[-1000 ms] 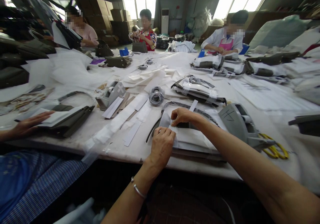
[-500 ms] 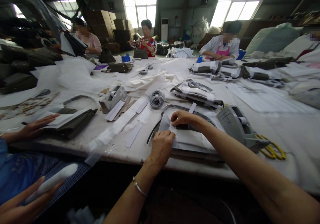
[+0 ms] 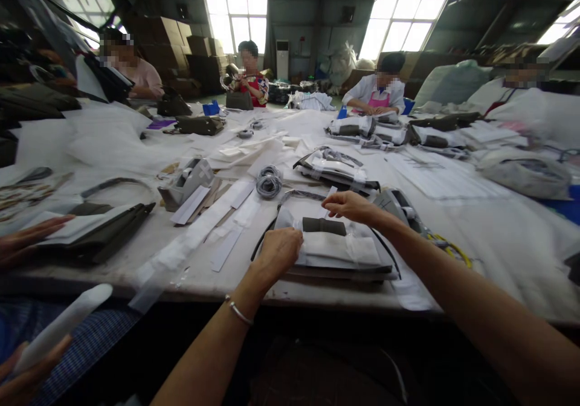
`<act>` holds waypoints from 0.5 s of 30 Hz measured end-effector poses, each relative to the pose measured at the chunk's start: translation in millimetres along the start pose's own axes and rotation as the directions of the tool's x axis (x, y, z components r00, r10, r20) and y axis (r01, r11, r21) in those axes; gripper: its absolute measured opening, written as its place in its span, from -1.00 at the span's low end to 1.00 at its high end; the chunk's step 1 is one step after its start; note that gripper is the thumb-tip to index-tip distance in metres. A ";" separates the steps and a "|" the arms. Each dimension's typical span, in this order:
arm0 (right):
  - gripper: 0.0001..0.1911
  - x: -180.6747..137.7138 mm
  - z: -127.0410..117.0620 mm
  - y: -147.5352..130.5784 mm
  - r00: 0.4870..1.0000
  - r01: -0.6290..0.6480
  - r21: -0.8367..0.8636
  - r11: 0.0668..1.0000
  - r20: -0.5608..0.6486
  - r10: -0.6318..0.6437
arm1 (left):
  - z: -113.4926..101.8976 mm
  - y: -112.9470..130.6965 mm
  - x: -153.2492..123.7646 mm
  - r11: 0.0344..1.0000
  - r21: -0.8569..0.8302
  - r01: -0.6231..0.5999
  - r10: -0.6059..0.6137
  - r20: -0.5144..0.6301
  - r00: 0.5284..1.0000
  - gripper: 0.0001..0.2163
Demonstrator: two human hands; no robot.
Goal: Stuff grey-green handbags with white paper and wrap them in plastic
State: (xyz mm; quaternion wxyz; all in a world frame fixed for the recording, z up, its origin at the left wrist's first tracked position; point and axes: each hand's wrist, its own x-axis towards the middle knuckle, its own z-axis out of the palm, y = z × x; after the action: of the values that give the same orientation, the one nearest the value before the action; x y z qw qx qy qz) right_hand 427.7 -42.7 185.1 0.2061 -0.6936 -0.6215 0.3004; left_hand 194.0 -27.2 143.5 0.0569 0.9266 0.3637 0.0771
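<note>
Right hand [image 3: 353, 205] shifted over the papered bag [image 3: 324, 226], grip apart; left hand [image 3: 278, 249], can't tell.

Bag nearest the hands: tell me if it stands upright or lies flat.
Flat: the bag lies broad side up on the table, white wrapping across it.

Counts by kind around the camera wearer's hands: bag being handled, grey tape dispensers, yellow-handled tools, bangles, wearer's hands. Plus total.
Bag: 1
Grey tape dispensers: 2 (one left of the bag, one right)
Yellow-handled tool: 1, partly hidden
Bangle: 1
Wearer's hands: 2 (left hand, right hand)
Total: 7
</note>
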 end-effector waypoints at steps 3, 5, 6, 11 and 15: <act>-0.57 -46.2 8.3 13.4 0.991 0.085 -0.271 0.959 -0.076 -0.109 | 0.6 1.5 14.0 1.000 0.021 -0.007 0.007 0.007 1.000 -0.90; -0.46 -71.3 29.7 27.9 0.979 0.139 -0.427 0.893 -0.079 -0.190 | 5.6 3.2 19.3 0.999 0.029 -0.027 0.027 0.000 1.000 -0.90; -0.43 -80.2 42.0 35.8 0.972 0.153 -0.496 0.855 -0.081 -0.221 | 8.8 3.7 20.7 0.998 0.035 -0.044 0.044 -0.008 0.999 -0.88; -0.38 -92.1 83.3 69.5 0.930 0.174 -0.680 0.712 -0.124 -0.345 | 22.9 -0.6 21.5 0.978 0.151 -0.144 0.170 -0.175 0.970 -0.80; -0.41 -91.4 91.2 108.2 0.842 0.278 -0.661 0.697 -0.181 -0.508 | 28.4 -4.9 20.4 0.976 0.166 -0.138 0.162 -0.145 0.976 -0.75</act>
State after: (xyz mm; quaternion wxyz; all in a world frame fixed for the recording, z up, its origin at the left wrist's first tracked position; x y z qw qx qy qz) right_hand 442.0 -156.2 61.5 0.1382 -0.6116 -0.7729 -0.0973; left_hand 210.7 -11.1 116.9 -0.0503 0.9440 0.3008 0.1254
